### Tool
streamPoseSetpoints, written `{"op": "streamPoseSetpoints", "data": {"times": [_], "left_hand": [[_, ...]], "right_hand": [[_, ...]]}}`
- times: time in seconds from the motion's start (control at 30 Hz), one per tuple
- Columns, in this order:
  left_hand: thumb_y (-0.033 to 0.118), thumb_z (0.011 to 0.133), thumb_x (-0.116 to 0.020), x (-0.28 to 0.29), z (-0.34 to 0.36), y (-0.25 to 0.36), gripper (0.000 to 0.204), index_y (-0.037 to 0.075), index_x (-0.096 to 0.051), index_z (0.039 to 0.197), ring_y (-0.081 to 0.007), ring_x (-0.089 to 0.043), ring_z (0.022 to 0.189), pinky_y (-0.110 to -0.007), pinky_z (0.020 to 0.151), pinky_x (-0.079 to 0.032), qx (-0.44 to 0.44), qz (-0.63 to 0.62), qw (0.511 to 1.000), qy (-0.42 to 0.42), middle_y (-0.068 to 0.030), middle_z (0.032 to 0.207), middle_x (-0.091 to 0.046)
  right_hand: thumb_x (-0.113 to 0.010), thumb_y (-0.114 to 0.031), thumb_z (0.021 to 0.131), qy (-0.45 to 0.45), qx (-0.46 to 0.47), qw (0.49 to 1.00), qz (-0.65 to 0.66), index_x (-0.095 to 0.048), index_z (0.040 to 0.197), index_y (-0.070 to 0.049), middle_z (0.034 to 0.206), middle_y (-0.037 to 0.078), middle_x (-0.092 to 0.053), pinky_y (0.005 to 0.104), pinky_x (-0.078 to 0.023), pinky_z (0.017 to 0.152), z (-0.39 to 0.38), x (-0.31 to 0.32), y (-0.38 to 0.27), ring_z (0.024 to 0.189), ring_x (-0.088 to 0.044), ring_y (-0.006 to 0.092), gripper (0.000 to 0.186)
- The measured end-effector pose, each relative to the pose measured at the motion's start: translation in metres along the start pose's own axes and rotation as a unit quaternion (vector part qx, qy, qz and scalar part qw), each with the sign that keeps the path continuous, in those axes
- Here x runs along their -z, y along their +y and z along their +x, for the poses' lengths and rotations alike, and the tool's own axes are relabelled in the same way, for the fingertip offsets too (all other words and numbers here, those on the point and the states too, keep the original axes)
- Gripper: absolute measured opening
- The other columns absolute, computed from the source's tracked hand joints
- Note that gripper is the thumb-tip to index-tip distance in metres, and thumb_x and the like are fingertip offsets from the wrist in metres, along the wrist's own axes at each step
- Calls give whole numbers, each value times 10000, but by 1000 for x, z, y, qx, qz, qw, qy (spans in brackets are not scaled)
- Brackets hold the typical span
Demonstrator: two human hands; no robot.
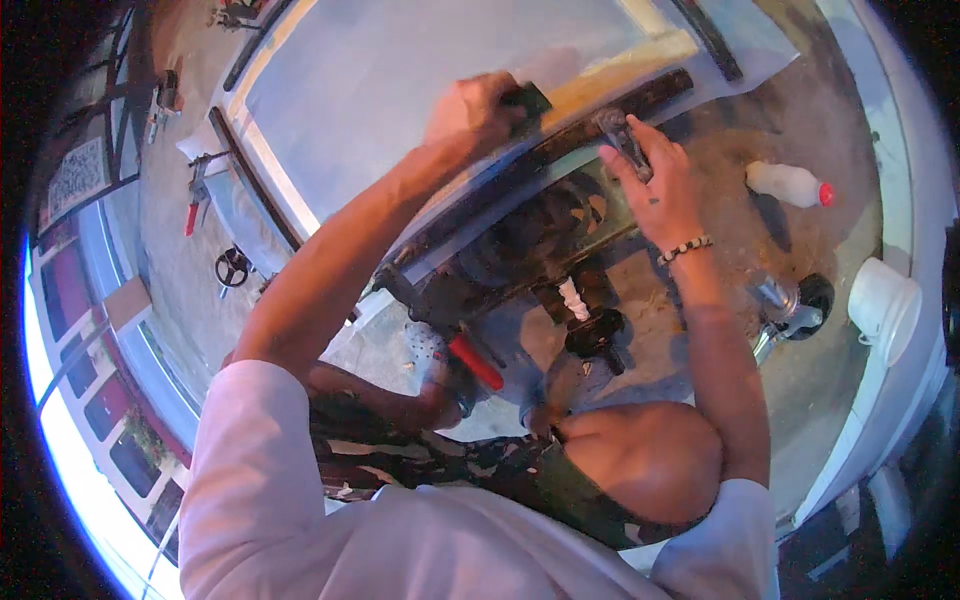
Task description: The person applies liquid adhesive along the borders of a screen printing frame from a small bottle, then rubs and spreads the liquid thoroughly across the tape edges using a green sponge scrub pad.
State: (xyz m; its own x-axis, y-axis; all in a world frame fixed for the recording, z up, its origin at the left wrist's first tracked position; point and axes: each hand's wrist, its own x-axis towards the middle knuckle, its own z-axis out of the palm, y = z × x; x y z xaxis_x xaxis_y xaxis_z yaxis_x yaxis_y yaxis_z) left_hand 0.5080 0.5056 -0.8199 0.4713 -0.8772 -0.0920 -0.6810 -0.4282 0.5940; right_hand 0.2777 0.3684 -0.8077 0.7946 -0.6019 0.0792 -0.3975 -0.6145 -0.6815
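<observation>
A dark block (527, 105) is held in the grip of the left hand (472, 112), which is closed around it over the near edge of a large pale panel (400, 80) in the upper middle of the frame; the hand is blurred, so whether the block is pressed to the surface cannot be told. A metal piece (628, 148) is gripped between the thumb and fingers of the right hand (660, 185), just right of the upper centre, beside a long dark bar (650, 97) that is set along the panel's edge. A beaded bracelet (685, 250) is worn on the right wrist. Below the bar, a red handle (475, 362) and a white twisted piece (573, 298) are seen near the centre. A white bottle (785, 183) with a red cap is placed at the upper right, a white bucket (884, 308) farther right, and a black handwheel (232, 267) is shown at the left.
</observation>
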Motion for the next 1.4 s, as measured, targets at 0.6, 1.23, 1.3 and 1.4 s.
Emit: {"op": "streamPoseSetpoints", "data": {"times": [0.6,1.23,1.3,1.4], "left_hand": [[211,814,-733,25,-53,-20,229,82,-700,999,-343,-690,875,-433,755,-540,18,11,999,-27,-154,922,-705],[146,800,-730,49,-102,-62,196,50,-676,962,-357,-685,842,-437,730,-541,35,32,999,21,-169,880,-687],[139,800,-732,42,-118,-61,179,48,-680,945,-356,-685,801,-429,697,-541,0,16,1000,-3,-168,862,-685],[139,803,-725,42,-135,-77,174,58,-683,951,-354,-683,811,-432,704,-540,22,-25,999,6,-153,872,-689]], "right_hand": [[-689,-459,887,-22,-23,999,-3,-628,1207,71,1201,230,-659,436,-450,968,1,4,-1,1083,-621,381,622],[-663,-433,916,-64,-47,997,14,-628,1211,67,1125,225,-686,412,-482,930,3,10,-8,1059,-643,370,581],[-666,-438,914,-64,-52,996,16,-631,1207,65,1116,225,-688,407,-489,915,6,10,-5,1042,-649,370,583],[-671,-453,909,-61,-71,996,7,-642,1193,56,1114,221,-691,402,-491,908,0,6,0,1032,-656,365,583]]}}
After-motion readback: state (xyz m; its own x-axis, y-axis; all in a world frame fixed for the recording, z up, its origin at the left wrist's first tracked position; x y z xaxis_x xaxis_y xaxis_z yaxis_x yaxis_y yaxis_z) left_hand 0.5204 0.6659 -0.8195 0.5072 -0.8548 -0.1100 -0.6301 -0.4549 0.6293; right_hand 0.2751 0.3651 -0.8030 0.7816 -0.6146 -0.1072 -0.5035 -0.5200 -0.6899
